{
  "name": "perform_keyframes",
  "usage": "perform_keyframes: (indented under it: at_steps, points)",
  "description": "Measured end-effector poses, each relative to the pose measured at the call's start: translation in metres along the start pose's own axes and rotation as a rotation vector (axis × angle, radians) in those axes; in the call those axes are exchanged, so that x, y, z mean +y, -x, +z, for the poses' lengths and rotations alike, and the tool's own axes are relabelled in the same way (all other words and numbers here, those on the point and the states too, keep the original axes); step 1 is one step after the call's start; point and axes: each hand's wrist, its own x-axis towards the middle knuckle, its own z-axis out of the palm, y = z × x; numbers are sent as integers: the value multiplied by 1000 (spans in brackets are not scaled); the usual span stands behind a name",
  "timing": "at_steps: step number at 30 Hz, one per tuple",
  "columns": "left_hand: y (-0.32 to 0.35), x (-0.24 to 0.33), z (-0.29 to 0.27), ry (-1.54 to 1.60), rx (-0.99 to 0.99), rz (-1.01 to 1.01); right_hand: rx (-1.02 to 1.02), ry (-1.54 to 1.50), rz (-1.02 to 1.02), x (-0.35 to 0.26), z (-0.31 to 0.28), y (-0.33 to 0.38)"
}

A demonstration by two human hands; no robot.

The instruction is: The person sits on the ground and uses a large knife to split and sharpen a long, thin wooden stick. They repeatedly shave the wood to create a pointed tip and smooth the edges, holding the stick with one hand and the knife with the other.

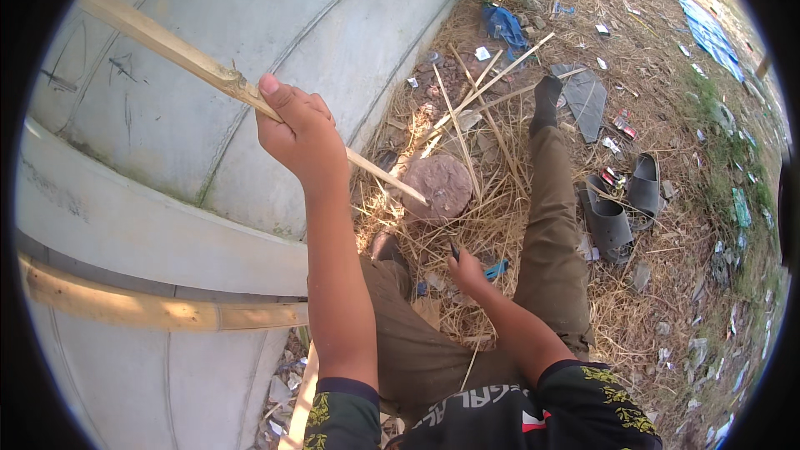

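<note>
My left hand (302, 129) is closed around a long split-bamboo pole (179, 48), with a node just beyond my thumb. The pole slants from the upper left down to the right. Its lower end rests on a round, reddish-brown block (440, 179) on the ground between my legs. My right hand (469, 272) is low by my lap, its fingers wrapped round a slim black object (454, 252). Only a short dark end of it sticks out, so its kind is hidden. A small blue object (497, 269) lies beside that hand.
Several thin strips (483, 96) lie crossed on straw beyond the block. A pale panelled wall (250, 158) stands close on the left, with a bamboo rail (150, 307) along it. Grey clogs (608, 221) sit right of my outstretched leg, near a broken grey slab (583, 104). Litter dots the ground.
</note>
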Motion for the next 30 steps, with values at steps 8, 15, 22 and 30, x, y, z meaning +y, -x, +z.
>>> perform_keyframes:
  at_steps: [8,15,22,30]
  points:
    - [-2,6,-51,-55,118,-6,130,-355,-335,-155,-93,41]
    - [0,5,-58,-34,234,-18,144,-49,-170,-21,-9,22]
    - [7,7,-96,-48,302,-15,-91,-203,116,-100,-44,28]
    - [9,4,-91,-40,305,0,452,-613,-712,-132,-60,57]
